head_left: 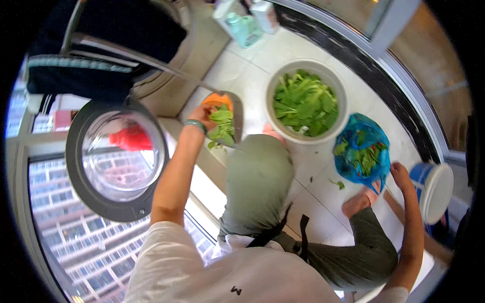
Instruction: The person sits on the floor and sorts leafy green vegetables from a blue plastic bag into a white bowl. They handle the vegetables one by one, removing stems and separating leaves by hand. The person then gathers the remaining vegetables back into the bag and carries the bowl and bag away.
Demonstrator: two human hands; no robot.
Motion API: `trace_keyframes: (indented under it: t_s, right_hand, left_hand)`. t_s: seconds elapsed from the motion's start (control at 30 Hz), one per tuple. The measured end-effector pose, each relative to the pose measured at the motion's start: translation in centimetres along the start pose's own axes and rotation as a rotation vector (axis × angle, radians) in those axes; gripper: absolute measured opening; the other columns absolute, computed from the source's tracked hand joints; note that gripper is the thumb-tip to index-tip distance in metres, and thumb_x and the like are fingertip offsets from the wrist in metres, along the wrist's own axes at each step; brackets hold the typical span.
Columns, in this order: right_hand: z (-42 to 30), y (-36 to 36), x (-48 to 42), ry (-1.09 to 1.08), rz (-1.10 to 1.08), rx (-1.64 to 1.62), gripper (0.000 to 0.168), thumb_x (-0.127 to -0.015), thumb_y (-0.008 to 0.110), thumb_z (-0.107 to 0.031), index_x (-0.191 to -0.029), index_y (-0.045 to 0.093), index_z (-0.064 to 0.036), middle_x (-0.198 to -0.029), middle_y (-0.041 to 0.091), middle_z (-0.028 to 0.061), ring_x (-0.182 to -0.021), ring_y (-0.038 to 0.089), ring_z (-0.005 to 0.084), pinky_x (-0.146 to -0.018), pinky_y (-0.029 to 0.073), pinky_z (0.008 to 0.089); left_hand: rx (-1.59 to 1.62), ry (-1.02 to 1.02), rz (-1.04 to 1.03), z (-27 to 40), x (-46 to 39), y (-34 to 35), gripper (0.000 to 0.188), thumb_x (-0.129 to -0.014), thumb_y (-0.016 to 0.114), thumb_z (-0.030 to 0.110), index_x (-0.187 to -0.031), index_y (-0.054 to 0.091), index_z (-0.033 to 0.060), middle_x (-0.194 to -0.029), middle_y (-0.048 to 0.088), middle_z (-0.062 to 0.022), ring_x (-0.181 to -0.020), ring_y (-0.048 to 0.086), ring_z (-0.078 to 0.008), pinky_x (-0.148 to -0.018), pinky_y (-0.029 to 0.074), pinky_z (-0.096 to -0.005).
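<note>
Stretched out ahead, my left hand (204,116) has its fingers closed on some leafy greens (222,125). These leaves overlap what looks like an orange and grey slipper (237,113) on the floor. My right hand (401,176) is curled at the side of a blue plastic bag (343,168); whether it grips the bag's edge is unclear. Inside the bag lie leaf scraps (365,159) with small red bits. Between the two hands, farther forward, a large pale basin (269,100) holds a heap of green leafy vegetables (307,102).
An open washing-machine door (85,189) stands at the left, with dark clothes (125,34) hanging above. Bottles (244,32) stand at the far wall. A white-lidded bucket (437,193) is at the right. Leaf bits (338,184) lie on the tiled floor (322,204).
</note>
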State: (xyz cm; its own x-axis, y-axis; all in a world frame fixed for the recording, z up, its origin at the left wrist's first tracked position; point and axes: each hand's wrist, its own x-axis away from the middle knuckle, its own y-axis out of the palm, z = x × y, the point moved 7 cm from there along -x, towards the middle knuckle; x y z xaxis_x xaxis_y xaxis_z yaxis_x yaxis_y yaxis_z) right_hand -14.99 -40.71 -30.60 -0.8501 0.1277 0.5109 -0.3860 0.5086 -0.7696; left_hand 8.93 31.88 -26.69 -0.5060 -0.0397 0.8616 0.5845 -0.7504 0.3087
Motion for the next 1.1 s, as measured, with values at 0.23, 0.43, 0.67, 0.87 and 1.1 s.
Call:
trace_keyframes:
  t_s: [0.23,0.43,0.67,0.87,1.1]
  right_hand:
    - [2.9,6.1,3.2,0.191,-0.108,-0.783,0.011,-0.084,0.051,-0.012,-0.091,0.055,-0.005,-0.072,0.049,-0.0028,-0.063,0.044,0.0075,-0.053,0.036,0.0214]
    - [-2.8,7.1,2.5,-0.028,-0.015,-0.498,0.024,-0.081,0.053,-0.019,-0.096,0.057,0.0,-0.089,0.059,0.0118,-0.083,0.056,0.0217,-0.074,0.044,0.0312]
    - [-5.5,4.8,-1.0,0.009,0.257,-0.382,0.023,-0.079,0.053,-0.017,-0.098,0.056,-0.003,-0.092,0.057,0.0179,-0.085,0.056,0.0337,-0.073,0.045,0.0396]
    - [-4.6,5.2,-0.9,0.025,0.299,-0.503,0.021,-0.08,0.052,-0.018,-0.094,0.055,-0.003,-0.093,0.057,0.0177,-0.084,0.056,0.0338,-0.073,0.045,0.04]
    - [-2.3,5.0,-1.1,0.033,0.366,-0.575,0.026,-0.079,0.054,-0.02,-0.1,0.054,-0.005,-0.098,0.056,0.0171,-0.089,0.054,0.0338,-0.073,0.044,0.0407]
  left_hand:
    - [0.099,0.049,0.158,0.6,-2.6,-2.9,0.048,-0.079,0.053,0.033,-0.114,0.041,0.0016,-0.116,0.046,-0.0184,-0.102,0.047,-0.0336,-0.088,0.037,-0.0482]
    - [-1.036,0.011,-0.025,-4.3,1.3,8.6,0.063,-0.076,0.057,0.05,-0.123,0.039,0.0108,-0.113,0.05,-0.0094,-0.102,0.051,-0.0257,-0.082,0.042,-0.0429]
    - [-1.954,0.454,-1.165,-25.8,9.6,30.9,0.034,-0.078,0.061,0.023,-0.105,0.051,0.0042,-0.097,0.056,-0.0087,-0.089,0.056,-0.0218,-0.076,0.044,-0.0318]
    - [-2.309,1.265,-1.421,-44.1,9.8,35.1,0.04,-0.072,0.064,0.032,-0.099,0.052,0.0043,-0.093,0.055,-0.0158,-0.089,0.053,-0.0299,-0.075,0.042,-0.0406]
    - [-1.753,0.68,-0.95,-44.0,1.7,36.5,0.02,-0.08,0.051,0.016,-0.097,0.051,0.0044,-0.063,0.055,-0.0091,-0.053,0.054,-0.023,-0.052,0.043,-0.0335]
